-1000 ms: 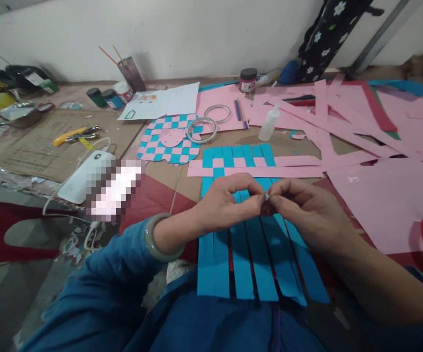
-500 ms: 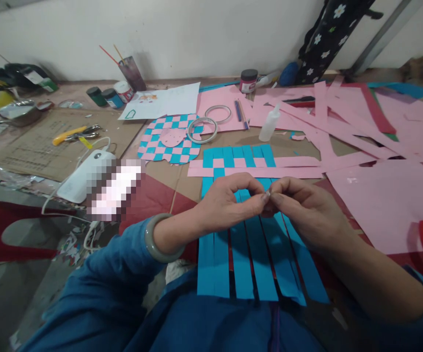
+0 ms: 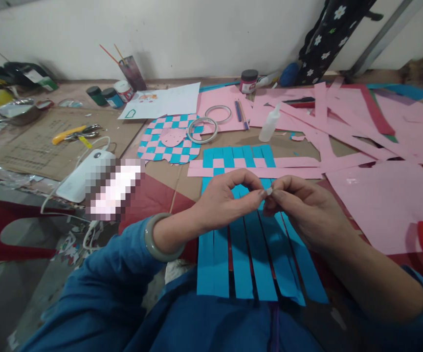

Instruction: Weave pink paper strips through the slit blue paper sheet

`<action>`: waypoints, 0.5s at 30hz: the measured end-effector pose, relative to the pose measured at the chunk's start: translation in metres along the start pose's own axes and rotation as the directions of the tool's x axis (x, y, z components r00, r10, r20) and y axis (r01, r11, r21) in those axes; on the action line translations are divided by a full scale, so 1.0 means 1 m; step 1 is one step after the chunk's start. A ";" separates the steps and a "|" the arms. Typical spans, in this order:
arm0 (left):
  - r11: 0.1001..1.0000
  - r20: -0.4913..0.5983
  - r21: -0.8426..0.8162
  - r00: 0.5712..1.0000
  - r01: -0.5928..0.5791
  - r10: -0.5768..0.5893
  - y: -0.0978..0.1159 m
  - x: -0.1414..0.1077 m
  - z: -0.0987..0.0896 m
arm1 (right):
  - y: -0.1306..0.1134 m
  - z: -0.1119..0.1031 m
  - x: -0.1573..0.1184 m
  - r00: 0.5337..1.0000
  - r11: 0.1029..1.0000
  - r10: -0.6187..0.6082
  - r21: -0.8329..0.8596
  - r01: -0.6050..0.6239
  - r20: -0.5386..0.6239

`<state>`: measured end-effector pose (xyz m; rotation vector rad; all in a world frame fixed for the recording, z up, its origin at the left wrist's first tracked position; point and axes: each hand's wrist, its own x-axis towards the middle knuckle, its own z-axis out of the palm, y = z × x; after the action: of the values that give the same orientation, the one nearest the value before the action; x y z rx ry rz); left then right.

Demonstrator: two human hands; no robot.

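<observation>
My left hand point(image 3: 226, 203) and my right hand point(image 3: 306, 210) meet above the paper weave, their fingertips pinching a small pale scrap point(image 3: 269, 192). The scrap is too small to name. Under my hands lies a weave of blue paper strips point(image 3: 258, 259), with pink strips point(image 3: 255, 169) crossing its far end. The blue strips hang loose and parted toward me, and my hands hide their middle. A finished pink-and-blue checkered mat point(image 3: 169, 146) lies further off, to the left.
Two tape rolls point(image 3: 202, 130) rest by the mat, with a white glue bottle point(image 3: 270, 123) beyond the weave. Pink paper sheets point(image 3: 387, 205) and offcuts cover the right side. Pliers point(image 3: 75, 134) lie on cardboard point(image 3: 38, 156) at left, and paint jars point(image 3: 112, 98) stand at the back.
Both hands have risen slightly, and the fingertips still hold the small scrap, now a little higher above the weave. The paper on the table has not visibly moved.
</observation>
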<state>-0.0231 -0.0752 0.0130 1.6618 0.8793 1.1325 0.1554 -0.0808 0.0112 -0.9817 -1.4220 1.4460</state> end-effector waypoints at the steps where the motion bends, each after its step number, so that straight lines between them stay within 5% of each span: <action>1: 1.000 -0.001 0.010 1.000 0.007 -0.007 0.001 0.000 0.000 | -0.001 0.001 0.000 1.000 1.000 -0.010 -0.023 0.010 -0.008; 7: 1.000 0.064 0.015 0.998 0.022 -0.023 0.004 0.000 0.000 | -0.005 0.006 -0.003 0.992 0.960 -0.107 -0.268 0.084 -0.074; 15: 0.967 0.103 0.241 0.993 -0.088 0.065 0.001 0.000 -0.003 | -0.008 0.008 -0.006 0.959 0.748 -0.272 -0.645 0.156 -0.083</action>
<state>-0.0261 -0.0741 0.0145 1.9502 0.9302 1.0189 0.1498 -0.0888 0.0190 -1.2616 -1.8694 0.6756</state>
